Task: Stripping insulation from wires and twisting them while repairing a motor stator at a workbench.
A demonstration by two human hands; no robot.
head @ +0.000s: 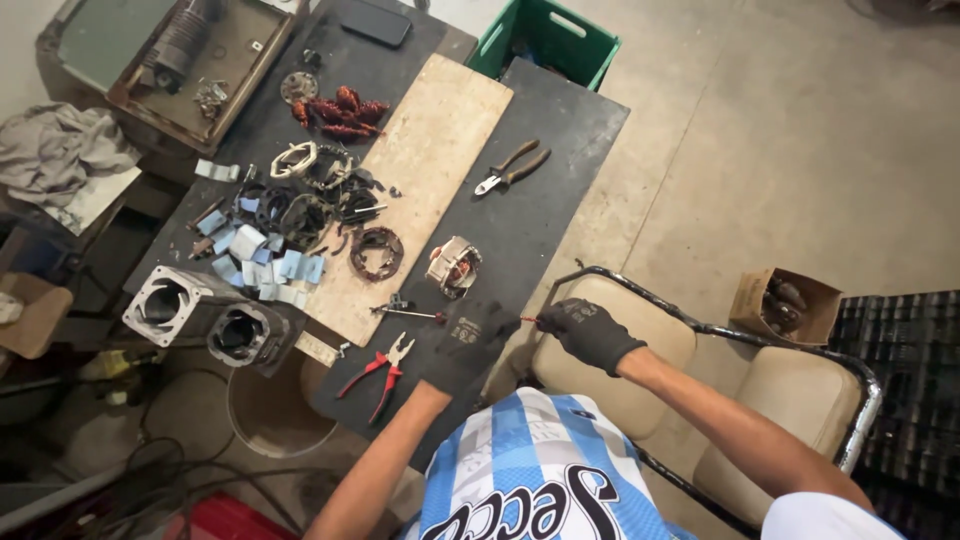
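Both my hands wear black gloves. My left hand [470, 345] and my right hand [588, 330] meet over the near edge of a dark work table [545, 200], pinching a thin red wire or lead [527, 320] between them. A small wound motor stator [453, 267] lies on the table just beyond my left hand. Next to it is a small screwdriver-like tool [405, 312]. Red-handled pliers [382, 372] lie to the left of my left forearm.
A pale wooden board [420, 170] lies along the table. Left of it are coils, blue insulation pieces [265, 265], two metal motor housings [205, 320] and brown-handled pliers [512, 168]. A green crate [545, 40] stands behind, a cushioned metal chair [700, 370] and cardboard box [785, 305] at right.
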